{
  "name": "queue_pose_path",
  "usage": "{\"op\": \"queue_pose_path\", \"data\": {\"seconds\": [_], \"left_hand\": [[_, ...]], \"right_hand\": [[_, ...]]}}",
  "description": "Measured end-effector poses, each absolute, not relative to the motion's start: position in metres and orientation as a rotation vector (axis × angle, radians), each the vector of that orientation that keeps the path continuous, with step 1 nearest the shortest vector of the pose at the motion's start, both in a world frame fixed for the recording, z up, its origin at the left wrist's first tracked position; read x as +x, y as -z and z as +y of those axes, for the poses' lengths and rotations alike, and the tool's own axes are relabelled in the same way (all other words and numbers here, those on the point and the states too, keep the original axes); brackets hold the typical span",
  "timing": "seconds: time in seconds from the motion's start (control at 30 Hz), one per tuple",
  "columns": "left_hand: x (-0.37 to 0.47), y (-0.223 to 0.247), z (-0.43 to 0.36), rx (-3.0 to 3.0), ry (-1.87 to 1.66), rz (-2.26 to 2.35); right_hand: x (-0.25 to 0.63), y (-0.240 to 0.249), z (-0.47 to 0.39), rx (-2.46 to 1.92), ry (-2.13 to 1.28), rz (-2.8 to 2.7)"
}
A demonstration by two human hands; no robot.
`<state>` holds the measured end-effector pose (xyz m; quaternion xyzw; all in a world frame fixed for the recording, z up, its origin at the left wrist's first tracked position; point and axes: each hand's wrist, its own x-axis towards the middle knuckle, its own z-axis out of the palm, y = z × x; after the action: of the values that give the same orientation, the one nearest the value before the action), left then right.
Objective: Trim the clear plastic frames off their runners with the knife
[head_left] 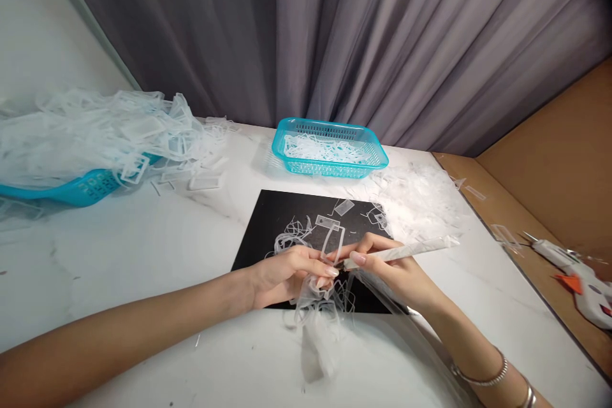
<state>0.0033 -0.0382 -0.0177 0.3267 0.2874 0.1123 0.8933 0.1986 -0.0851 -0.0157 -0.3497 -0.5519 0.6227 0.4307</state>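
Note:
My left hand (299, 271) comes in from the left, its thumb and fingers pinched on a thin translucent plastic frame (341, 243) that stands up above the fingertips. My right hand (389, 264) is closed around a pen-like tool with a white wrapped handle (411, 250). The tool slants down to the left, and its dark tip meets the left fingertips; the exact contact is hidden. Both hands are over a black mat (261, 223). Below the left fingers lies a bunch of thin clear plastic scraps (318, 338). Small clear rectangles (344, 206) and curly trimmings (292, 233) rest on the mat.
A blue basket (329, 171) with white strips stands behind the mat. At left, a blue basket (86, 188) overflows with translucent frames (95, 134). A pile of clear pieces (421, 201) is at right. A white glue gun (574, 274) lies at the far right. Grey curtains (325, 32) hang behind.

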Motion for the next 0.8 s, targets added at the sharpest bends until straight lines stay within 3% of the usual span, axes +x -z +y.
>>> {"op": "queue_pose_path", "data": {"seconds": [0.47,0.8], "left_hand": [[0.0029,0.0164,-0.0383,0.688,-0.229,0.586],[0.0037,0.0149,-0.0392,0.73,-0.223,0.595]], "right_hand": [[0.1963,0.0145,-0.0864,-0.926,-1.423,-1.476],[0.1909,0.0147,-0.0925,-1.064,-1.094,-1.696]]}}
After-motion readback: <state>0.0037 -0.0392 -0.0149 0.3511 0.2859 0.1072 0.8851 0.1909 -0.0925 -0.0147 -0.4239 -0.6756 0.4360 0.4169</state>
